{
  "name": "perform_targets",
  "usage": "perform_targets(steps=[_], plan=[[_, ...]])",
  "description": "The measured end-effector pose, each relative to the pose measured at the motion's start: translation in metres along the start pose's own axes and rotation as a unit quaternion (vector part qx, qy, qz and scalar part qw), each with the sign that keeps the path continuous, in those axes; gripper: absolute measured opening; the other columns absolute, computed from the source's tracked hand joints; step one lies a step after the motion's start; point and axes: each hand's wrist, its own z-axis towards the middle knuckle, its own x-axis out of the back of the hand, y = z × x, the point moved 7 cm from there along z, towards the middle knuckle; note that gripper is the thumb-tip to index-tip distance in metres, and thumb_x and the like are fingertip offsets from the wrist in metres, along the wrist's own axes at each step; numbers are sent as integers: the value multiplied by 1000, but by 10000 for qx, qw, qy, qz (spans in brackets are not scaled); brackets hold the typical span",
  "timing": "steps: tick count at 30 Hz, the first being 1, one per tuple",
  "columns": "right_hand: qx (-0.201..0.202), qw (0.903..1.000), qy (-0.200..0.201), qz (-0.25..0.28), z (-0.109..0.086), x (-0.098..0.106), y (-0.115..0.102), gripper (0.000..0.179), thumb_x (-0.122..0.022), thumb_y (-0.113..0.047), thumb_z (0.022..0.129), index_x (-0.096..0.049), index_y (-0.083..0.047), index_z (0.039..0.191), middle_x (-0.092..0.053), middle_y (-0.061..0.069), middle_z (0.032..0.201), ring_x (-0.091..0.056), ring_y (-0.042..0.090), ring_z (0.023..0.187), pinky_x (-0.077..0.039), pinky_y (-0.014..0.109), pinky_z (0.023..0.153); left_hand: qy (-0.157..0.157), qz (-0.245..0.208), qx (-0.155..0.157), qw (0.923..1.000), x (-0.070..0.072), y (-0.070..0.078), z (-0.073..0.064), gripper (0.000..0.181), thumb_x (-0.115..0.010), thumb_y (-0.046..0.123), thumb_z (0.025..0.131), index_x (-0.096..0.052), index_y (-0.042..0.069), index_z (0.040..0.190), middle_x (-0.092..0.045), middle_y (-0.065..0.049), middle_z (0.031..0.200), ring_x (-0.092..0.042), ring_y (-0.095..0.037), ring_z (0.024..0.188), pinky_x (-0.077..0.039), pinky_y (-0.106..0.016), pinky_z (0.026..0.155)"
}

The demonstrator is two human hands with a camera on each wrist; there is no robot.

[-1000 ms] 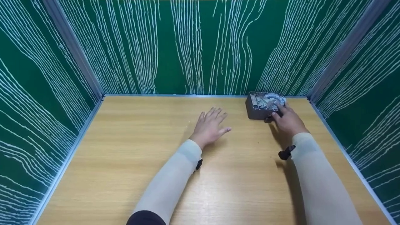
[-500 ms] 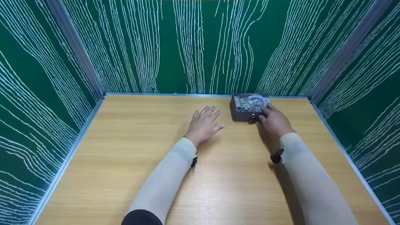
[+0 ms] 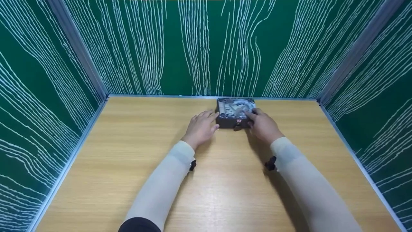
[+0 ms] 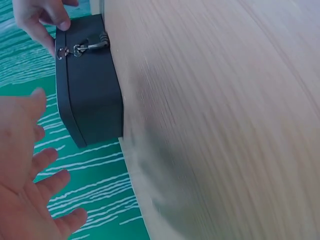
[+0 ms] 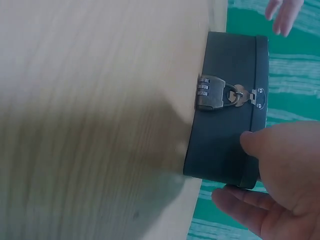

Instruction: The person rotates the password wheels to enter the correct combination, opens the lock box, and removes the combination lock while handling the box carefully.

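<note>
A dark metal box (image 3: 227,123) with a patterned lid stands near the back edge of the table. On its front hangs a combination padlock (image 5: 210,93) with number dials, hooked through the hasp. My right hand (image 3: 265,126) grips the box's right front corner: the thumb (image 5: 251,143) presses the front face and the fingers lie along the right side. Fingers spread and holding nothing, my left hand (image 3: 200,128) is beside the box's left side. In the left wrist view a gap shows between the left hand (image 4: 22,165) and the box (image 4: 92,95).
The wooden table (image 3: 219,180) runs up to a metal rail along its back edge. Green walls (image 3: 173,48) with wavy white lines rise at the back, left and right. Grey posts (image 3: 79,48) mark the two back corners.
My right hand has slid the box leftward along the back of the table to the middle. My left hand has shifted slightly left, and the box now sits right by its fingertips.
</note>
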Motion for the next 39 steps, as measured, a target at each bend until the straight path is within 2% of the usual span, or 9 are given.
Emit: perform_targets(steps=[7,13,22,28,31,34,36,39], plan=[[527,9986,88,48,-4,-11,-39,57,-62,-17,116,-50,-24,172,-40,26,177,-52,56,156,-46,69,128,20,-292,277,9992,5,-21,-8,54,-53,42,120,-50,28,172,-41,-3,185,-36,-31,173,-27,-56,143],[1147,9921,403,-305,-9,-16,-68,51,-60,-8,115,-59,-17,165,-58,30,154,-72,53,130,-61,63,113,171,-406,427,9981,11,-36,-14,47,-57,41,119,-62,26,164,-48,-5,180,-42,-32,169,-32,-55,141],[1361,9880,233,-698,-16,-22,-92,53,-63,-7,114,-58,-20,165,-62,25,141,-77,40,108,-69,53,100,463,-456,444,9969,23,-46,-29,39,-67,36,115,-74,21,151,-63,-8,164,-59,-34,156,-44,-54,135],[1687,9836,285,-576,-21,-20,-99,53,-65,-3,111,-61,-16,162,-62,19,126,-70,32,94,-70,46,86,519,-488,508,9962,26,-47,-36,37,-71,33,114,-76,19,148,-65,-10,158,-63,-34,150,-47,-54,132],[1739,9826,250,-608,-23,-19,-101,52,-67,-5,110,-62,-16,161,-62,18,123,-68,31,93,-69,45,85,525,-413,530,9964,28,-46,-38,38,-72,33,113,-77,19,148,-67,-9,154,-64,-33,147,-49,-52,131],[1704,9814,291,-833,-26,-16,-103,51,-72,-12,110,-65,-19,160,-64,18,127,-71,32,95,-70,48,87,508,-339,590,9964,29,-44,-41,40,-72,34,113,-76,18,149,-63,-12,159,-59,-34,152,-46,-52,133],[1691,9804,458,-905,-28,-13,-104,46,-75,-16,109,-71,-18,155,-64,19,129,-72,34,99,-70,51,88,536,-330,607,9962,30,-42,-44,39,-71,35,113,-77,15,147,-61,-15,164,-57,-36,156,-45,-53,134],[1720,9780,879,-788,-34,-5,-109,31,-77,-20,108,-80,-11,137,-67,18,126,-73,35,99,-69,54,88,563,-336,469,9968,33,-34,-48,33,-71,33,113,-81,10,134,-71,-16,152,-67,-35,143,-54,-52,126]])
